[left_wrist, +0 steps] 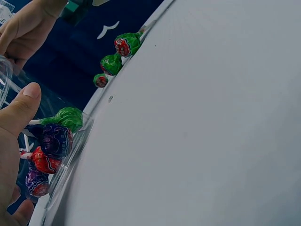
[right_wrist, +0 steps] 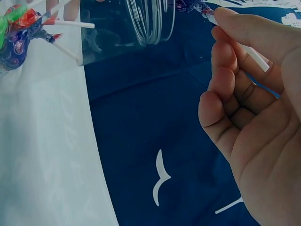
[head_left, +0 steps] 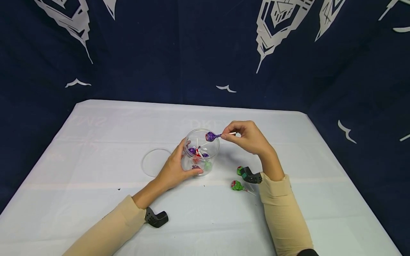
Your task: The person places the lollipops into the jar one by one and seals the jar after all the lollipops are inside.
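The right hand (head_left: 248,137) pinches the white stick of a purple lollipop (head_left: 210,136) between thumb and fingertips, holding its wrapped head just over the mouth of a clear plastic jar (head_left: 205,167). The left hand (head_left: 174,169) wraps around the near side of the jar, thumb on its wall, steadying it on the white table (head_left: 96,199). Inside the jar lie several lollipops already: purple, red and green ones, sticks pointing up. Judging by this, the filling looks well under way. Two green lollipops (head_left: 237,185) lie on the table near the right wrist, one partly hidden behind the wrist camera. The jar's clear lid (head_left: 153,162) lies flat on the table just left of the jar.
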A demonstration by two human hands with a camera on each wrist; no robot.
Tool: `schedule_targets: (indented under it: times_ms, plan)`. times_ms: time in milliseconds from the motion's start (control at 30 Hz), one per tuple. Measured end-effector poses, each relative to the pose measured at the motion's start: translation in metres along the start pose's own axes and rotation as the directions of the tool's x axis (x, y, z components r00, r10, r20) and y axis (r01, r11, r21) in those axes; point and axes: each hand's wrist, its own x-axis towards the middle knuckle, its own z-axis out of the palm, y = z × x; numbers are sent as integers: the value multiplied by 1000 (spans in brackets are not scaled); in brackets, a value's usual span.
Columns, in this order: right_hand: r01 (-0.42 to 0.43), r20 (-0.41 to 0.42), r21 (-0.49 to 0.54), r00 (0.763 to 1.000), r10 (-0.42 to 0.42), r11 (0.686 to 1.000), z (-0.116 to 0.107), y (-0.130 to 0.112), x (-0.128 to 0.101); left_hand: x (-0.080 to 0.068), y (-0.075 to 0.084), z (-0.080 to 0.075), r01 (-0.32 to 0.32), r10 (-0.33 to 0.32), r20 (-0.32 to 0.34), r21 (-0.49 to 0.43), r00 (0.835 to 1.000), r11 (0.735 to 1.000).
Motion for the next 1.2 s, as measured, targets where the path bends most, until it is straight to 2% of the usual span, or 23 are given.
schedule_targets:
  times_ms: [600,900,1200]
  plan:
    - [15,41,8,999,-16,1000,14,-6,7,1,-1,-1,-14,14,-3,-17,1000,1000]
    - [50,69,13,996,-51,999,19,-6,9,1,-2,0,-16,17,9,-15,1000,1000]
    - [88,29,29,996,-89,996,18,-7,8,1,-2,-1,-22,22,-1,-16,1000,1000]
